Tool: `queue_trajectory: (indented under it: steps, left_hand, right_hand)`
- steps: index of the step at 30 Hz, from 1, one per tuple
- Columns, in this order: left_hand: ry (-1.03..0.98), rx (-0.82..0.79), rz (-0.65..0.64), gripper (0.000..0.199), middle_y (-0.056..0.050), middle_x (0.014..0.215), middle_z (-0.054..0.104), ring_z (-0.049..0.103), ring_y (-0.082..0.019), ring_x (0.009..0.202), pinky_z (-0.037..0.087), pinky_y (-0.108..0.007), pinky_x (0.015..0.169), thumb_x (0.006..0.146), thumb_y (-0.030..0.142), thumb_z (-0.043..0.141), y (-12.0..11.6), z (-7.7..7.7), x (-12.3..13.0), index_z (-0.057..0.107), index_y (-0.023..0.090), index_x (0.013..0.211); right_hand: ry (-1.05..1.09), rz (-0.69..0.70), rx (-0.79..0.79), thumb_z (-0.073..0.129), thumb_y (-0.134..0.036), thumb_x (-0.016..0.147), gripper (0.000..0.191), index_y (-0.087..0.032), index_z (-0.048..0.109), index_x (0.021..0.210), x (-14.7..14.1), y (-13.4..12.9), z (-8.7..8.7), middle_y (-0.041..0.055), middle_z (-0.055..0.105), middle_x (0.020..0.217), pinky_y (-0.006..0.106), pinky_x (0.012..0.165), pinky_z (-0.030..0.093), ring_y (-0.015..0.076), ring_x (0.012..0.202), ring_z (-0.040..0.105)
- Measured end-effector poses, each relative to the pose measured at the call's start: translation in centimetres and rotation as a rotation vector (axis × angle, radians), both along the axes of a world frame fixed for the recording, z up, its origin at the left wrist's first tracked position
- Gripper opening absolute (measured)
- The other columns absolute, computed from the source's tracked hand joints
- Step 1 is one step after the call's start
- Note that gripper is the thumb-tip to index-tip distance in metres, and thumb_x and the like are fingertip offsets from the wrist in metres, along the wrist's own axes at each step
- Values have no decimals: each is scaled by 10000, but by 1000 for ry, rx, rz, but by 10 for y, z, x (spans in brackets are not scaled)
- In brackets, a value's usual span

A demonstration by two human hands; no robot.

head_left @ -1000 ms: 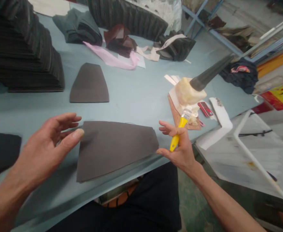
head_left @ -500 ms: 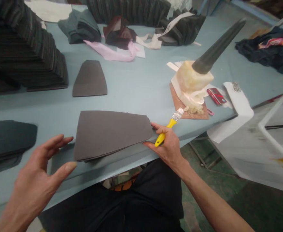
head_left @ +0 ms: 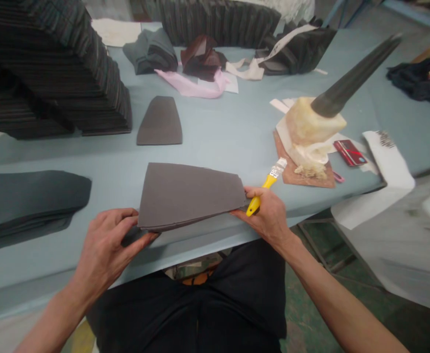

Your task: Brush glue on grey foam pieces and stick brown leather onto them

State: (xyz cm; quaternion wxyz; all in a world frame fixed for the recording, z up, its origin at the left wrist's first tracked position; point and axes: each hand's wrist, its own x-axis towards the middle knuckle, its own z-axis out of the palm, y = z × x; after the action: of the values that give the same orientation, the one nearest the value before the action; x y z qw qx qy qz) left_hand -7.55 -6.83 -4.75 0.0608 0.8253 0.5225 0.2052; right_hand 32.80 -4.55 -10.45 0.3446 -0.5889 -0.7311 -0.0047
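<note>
Contact now shows at both ends of the panels: half a second ago the left hand hung apart from them, fingers spread, and it has since closed in on the wide end, so the work has gone from a one-handed hold to a two-handed one. Its fingers are bent against the left edge while the thumb reaches to the near corner, partly tucked below; how firmly they pinch, I cannot tell. The right hand keeps its place at the narrow end, fingers curled on the far side, thumb on the near side, with the yellow brush clasped across the palm, bristles pointing away. Between the hands the panels lie over the table near its front edge, layers showing along the near side; whether they are lifted clear is hard to say. Beyond the brush tip stands a pale block with a dark cone leaning out of it. A single small panel rests farther in, then a pink strip, and dark bundles line the back.
</note>
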Motion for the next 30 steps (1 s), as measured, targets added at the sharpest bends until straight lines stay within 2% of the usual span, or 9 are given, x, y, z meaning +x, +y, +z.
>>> queue_trajectory:
  steps: [6, 11, 15, 22, 26, 30]
  left_hand:
    - [-40, 6, -15, 337, -90, 1135, 789, 708, -290, 1057, 510, -457, 969, 1040, 548, 617, 4, -2, -1, 761, 248, 1093]
    - [-64, -28, 38, 383, -87, 1081, 792, 697, -291, 1041, 513, -463, 961, 1037, 586, 567, 6, 1, 7, 755, 252, 1038]
    - [-68, -53, 80, 413, -83, 1025, 778, 682, -279, 984, 510, -459, 945, 1034, 606, 533, 11, 1, 11, 739, 249, 1010]
    - [-43, -32, 83, 425, -90, 1026, 766, 670, -287, 965, 501, -442, 914, 1060, 603, 515, 25, -4, 14, 743, 244, 1039]
    - [-31, 1, 76, 410, -91, 1008, 760, 674, -288, 958, 501, -434, 898, 1068, 575, 518, 37, -5, 19, 747, 236, 1041]
    - [-24, 25, 84, 387, -85, 977, 742, 662, -276, 929, 491, -416, 864, 1067, 551, 530, 50, -6, 24, 747, 236, 1007]
  right_hand:
    - [-14, 2, -5, 822, -675, 864, 507, -270, 618, 1091, 1, 3, 1, 130, 840, 1141, 466, 843, 638, 320, 923, 806]
    - [-9, -12, -54, 831, -648, 839, 512, -270, 619, 1111, 2, 7, 2, 133, 830, 1144, 489, 883, 642, 339, 999, 801]
    - [5, -35, -79, 826, -643, 826, 504, -276, 622, 1105, 0, 12, 2, 122, 824, 1131, 485, 867, 640, 338, 989, 795]
    - [26, -73, -100, 747, -697, 864, 511, -267, 635, 1116, -3, 22, 7, 85, 801, 931, 436, 709, 596, 327, 791, 779]
    - [33, -90, -125, 700, -722, 895, 499, -277, 627, 1110, -4, 34, 11, 37, 756, 771, 394, 601, 528, 308, 643, 739]
    - [38, -92, -152, 658, -782, 899, 532, -282, 619, 1076, -4, 49, 17, 11, 707, 672, 364, 538, 454, 306, 579, 713]
